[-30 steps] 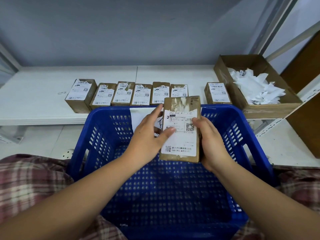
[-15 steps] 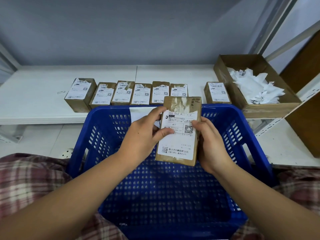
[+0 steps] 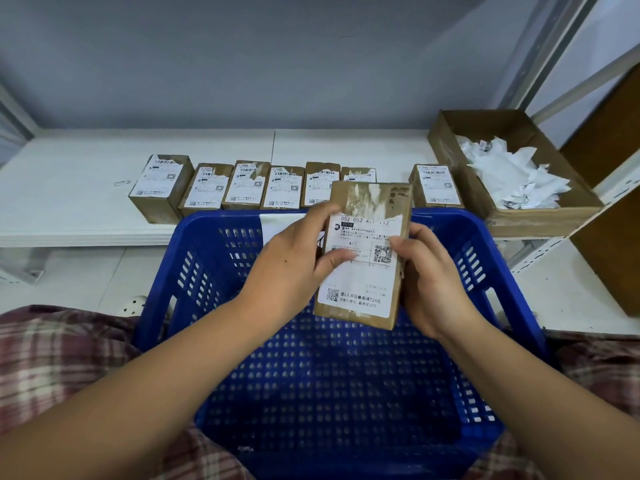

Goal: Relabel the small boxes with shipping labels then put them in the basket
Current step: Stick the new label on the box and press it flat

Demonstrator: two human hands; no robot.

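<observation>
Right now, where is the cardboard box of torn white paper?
In the head view, the open cardboard box sits at the far right of the white shelf, just right of the lone small box and beyond the blue basket.

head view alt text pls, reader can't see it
A left hand and right hand hold a labelled small box over a blue basket. Behind it, seven more boxes line a white shelf, next to a carton of torn paper.
</observation>
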